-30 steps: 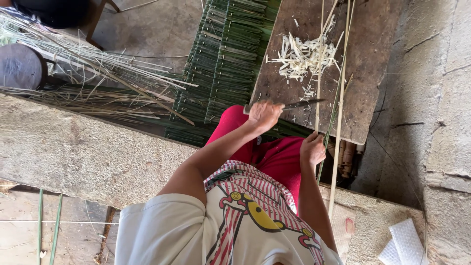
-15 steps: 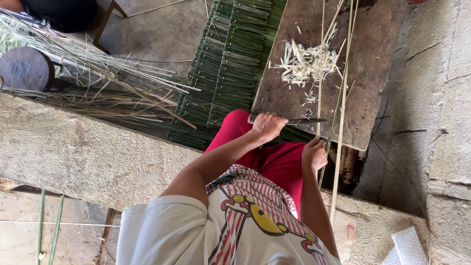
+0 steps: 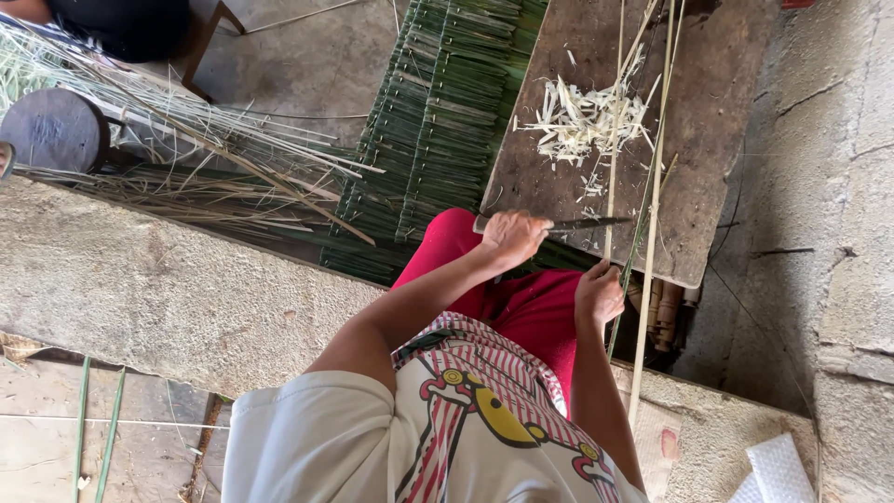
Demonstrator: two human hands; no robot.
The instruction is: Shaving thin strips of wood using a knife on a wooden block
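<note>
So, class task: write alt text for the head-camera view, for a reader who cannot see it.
Seen from above, a seated person's left hand holds a knife against a thin pale strip on a wooden board, while the right hand grips the strip. Pale shavings lie on the board, beside bundled green strips.

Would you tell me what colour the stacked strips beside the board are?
Dark green, seen in the head view: the strips lie beside the board.

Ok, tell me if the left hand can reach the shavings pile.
Probably yes: the left hand, gripping a knife, is at the edge of the board, with only bare wood before the shavings.
</note>
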